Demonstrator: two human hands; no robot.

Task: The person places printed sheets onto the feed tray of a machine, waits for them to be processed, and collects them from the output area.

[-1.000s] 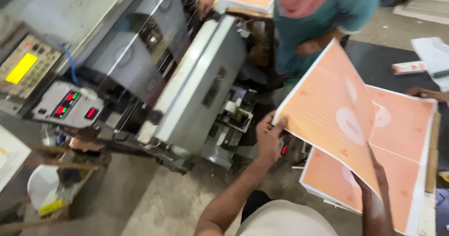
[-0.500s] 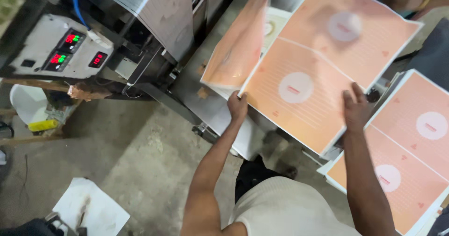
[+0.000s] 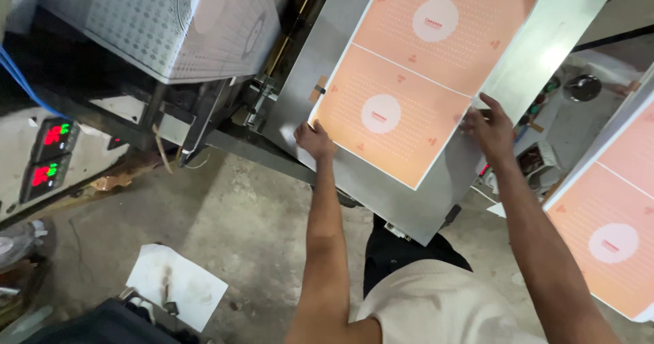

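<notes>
A large orange printed sheet (image 3: 409,78) with two white circles lies flat on the tilted metal plate (image 3: 320,65) of a machine. My left hand (image 3: 315,141) pinches the sheet's near left corner. My right hand (image 3: 490,127) rests with spread fingers on the sheet's right edge. Small tabs of brown tape on the plate sit against the sheet's left edge.
A stack of matching orange sheets (image 3: 606,221) lies at the right. A control box with red and green digit displays (image 3: 48,157) stands at the left beside the machine's perforated metal cover (image 3: 157,24). A dirty white paper (image 3: 176,286) lies on the concrete floor.
The sheet I held up in both hands has come down flat onto the metal plate. The other lifted sheet is gone from view.
</notes>
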